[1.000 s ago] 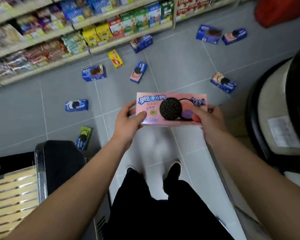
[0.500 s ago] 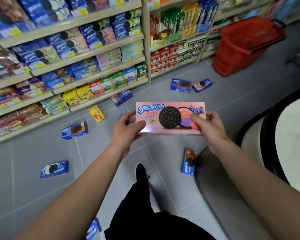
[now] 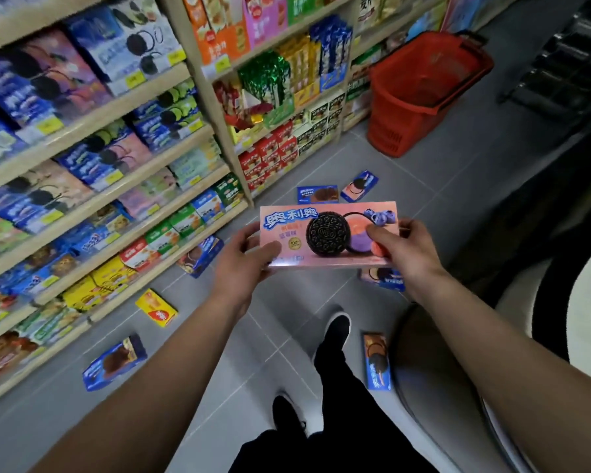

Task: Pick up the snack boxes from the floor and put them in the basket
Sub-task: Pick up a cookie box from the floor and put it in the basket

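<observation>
Pink box (image 3: 328, 233) in both hands, blue box (image 3: 384, 278) behind partly hidden

head-worn camera looks forward and down the aisle floor (image 3: 440, 199), arms close below.

Pink snack box (image 3: 328, 235), cookie print, held level above floor, face up, left hand (image 3: 241, 268) and right hand (image 3: 405, 252) gripping its short ends. Blue boxes flat on grey floor: (image 3: 318, 194), (image 3: 359, 186), (image 3: 115, 363), (image 3: 376, 361). Yellow box (image 3: 156, 308) near shelf base. Red basket (image 3: 420, 90) upright on floor, well apart.
</observation>
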Demonstrator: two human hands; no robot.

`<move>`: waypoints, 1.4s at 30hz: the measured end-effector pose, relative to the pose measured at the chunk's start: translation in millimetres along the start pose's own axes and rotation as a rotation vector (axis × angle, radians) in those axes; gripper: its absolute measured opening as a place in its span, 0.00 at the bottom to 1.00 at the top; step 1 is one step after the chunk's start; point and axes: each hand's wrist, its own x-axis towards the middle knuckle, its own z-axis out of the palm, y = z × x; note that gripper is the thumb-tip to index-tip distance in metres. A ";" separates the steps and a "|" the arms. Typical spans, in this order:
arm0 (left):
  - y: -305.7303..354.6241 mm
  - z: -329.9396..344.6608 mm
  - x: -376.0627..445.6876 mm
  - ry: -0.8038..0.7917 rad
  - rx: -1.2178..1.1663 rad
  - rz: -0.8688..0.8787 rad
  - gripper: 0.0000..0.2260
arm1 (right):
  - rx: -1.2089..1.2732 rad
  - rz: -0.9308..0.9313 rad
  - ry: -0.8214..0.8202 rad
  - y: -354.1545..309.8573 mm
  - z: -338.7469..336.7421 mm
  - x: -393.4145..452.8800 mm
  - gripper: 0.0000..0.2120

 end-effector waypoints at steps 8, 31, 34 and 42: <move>60.8 87.0 142.7 -0.015 0.106 0.014 0.22 | 0.031 -0.024 0.039 -65.5 -10.7 155.8 0.20; 225.9 348.0 527.5 -0.349 0.229 0.035 0.26 | -0.030 -0.046 0.121 -272.8 -86.9 524.3 0.11; 239.6 386.5 558.2 -0.340 0.262 0.030 0.22 | -0.043 -0.065 0.115 -300.0 -102.4 570.7 0.17; 226.4 517.3 643.8 -0.227 0.334 0.070 0.31 | -0.188 -0.129 0.036 -345.3 -178.6 724.7 0.18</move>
